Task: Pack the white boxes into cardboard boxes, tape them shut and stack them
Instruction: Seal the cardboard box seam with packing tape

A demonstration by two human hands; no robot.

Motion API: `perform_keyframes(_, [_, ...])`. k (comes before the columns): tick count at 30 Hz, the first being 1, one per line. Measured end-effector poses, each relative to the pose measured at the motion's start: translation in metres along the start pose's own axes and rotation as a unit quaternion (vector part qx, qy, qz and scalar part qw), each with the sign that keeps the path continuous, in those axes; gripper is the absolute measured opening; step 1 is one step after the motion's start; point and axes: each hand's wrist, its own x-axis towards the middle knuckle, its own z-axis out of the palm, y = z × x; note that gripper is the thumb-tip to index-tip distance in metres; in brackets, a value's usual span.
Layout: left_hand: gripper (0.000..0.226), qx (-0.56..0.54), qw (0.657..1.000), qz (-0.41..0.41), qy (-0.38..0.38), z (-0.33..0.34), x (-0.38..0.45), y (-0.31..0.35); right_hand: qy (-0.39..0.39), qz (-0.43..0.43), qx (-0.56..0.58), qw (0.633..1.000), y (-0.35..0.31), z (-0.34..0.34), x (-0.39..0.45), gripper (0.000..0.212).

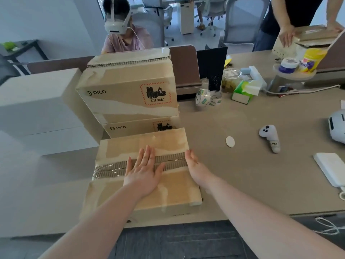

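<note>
A closed cardboard box [173,191] lies at the table's near edge, with clear tape along its top seam. My left hand [143,170] presses flat on the taped seam, fingers straight. My right hand [196,165] rests open against the box's right edge. Behind it stand two taped cardboard boxes, the upper one [128,90] stacked on the lower one [134,128]. Large white boxes [37,101] are stacked at the left.
Two rolls of clear tape [208,98] stand mid-table beside a green tissue pack [244,91]. A white controller [270,138], an oval tag [230,141] and a white pad [331,168] lie to the right. One person sits behind the boxes; another handles a carton [306,40] at far right.
</note>
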Motion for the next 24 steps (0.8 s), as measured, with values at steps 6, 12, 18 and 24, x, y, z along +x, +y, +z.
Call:
perform_keyframes(6, [0.068,0.015,1.0,-0.004,-0.01,0.001,0.002,-0.001,-0.065,0.069,0.105,0.99,0.009,-0.008,0.016,0.107])
perform_keyframes(12, [0.067,0.022,1.0,-0.004,-0.019,0.002,0.003,-0.002,-0.059,0.094,0.134,0.985,0.024,-0.005,0.032,0.119])
perform_keyframes(18, [0.069,0.013,0.999,0.001,-0.032,-0.004,0.003,-0.001,-0.07,0.109,0.107,0.986,0.033,-0.016,0.047,0.124])
perform_keyframes(24, [0.064,-0.094,0.995,-0.015,0.039,-0.014,0.001,-0.026,0.021,0.12,0.131,0.984,0.003,-0.048,0.031,0.087])
